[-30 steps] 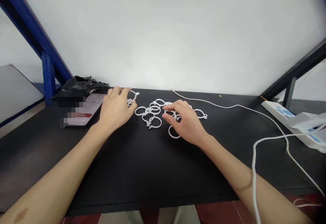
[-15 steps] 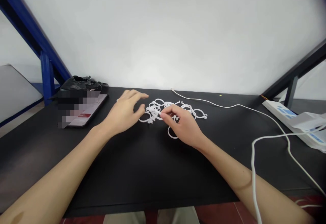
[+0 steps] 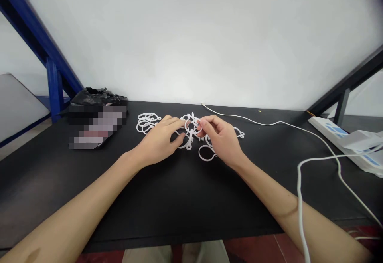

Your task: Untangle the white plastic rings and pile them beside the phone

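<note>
My right hand (image 3: pixel 223 141) is closed, its thumb and fingers pinching a white plastic curtain ring (image 3: pixel 198 130) at the middle of the black table. Several tangled rings lie or hang around those fingertips. One ring (image 3: pixel 206 153) lies just below the right hand, and another (image 3: pixel 238 132) shows partly behind it. My left hand (image 3: pixel 163 139) reaches in from the left, thumb and fingers apart, with its fingertips at the left side of the tangle. A separate group of rings (image 3: pixel 146 123) lies beyond the left hand, partly covered by it.
On the black table (image 3: pixel 179 207), a phone-like flat device (image 3: pixel 98 129), blurred out, lies at left before a black plastic bag (image 3: pixel 95 97). A white cable (image 3: pixel 239 117) runs across the back to the right. A white box with blue patches (image 3: pixel 338 133) is at right.
My left hand has moved right and in to the tangle, uncovering the ring group at left. My right hand has lifted the ring it pinches slightly, shifting the tangle.
</note>
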The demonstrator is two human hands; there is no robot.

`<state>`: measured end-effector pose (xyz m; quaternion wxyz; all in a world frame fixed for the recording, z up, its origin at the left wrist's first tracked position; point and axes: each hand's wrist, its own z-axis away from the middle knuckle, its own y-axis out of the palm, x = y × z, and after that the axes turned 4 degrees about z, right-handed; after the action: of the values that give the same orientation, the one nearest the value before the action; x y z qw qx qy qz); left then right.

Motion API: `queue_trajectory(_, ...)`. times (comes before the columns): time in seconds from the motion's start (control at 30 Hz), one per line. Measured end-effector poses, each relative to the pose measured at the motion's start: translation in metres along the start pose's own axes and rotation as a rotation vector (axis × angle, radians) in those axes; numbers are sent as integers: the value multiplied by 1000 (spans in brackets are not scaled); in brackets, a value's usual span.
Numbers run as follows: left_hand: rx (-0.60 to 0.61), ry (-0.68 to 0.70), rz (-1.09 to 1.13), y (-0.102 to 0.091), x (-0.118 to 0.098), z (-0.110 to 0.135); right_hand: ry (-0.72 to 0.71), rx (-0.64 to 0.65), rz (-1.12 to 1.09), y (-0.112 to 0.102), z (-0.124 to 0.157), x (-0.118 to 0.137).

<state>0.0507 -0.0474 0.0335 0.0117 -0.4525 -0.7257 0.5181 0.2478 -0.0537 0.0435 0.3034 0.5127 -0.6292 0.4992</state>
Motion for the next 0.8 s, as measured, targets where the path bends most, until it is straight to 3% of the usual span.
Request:
queue_trajectory(0.17,84,-126,251,-1,-2,-1,-50,42,-17,0,1,-1)
queue_trajectory(0.3,128,-196,313,-4,-4,-3,-54,60,-13,0,1,-3)
queue_trajectory(0.53,-10,-354,248,-1,1,-5,-96,34,18,-1,1,0)
queue_trajectory(0.7,-88,-229,-59,2,7,-3,-55,-18,57,-1,0,2)
queue_trajectory(0.8,-107,-131,-24,1,2,-2,-31,-41,75,-1,0,0)
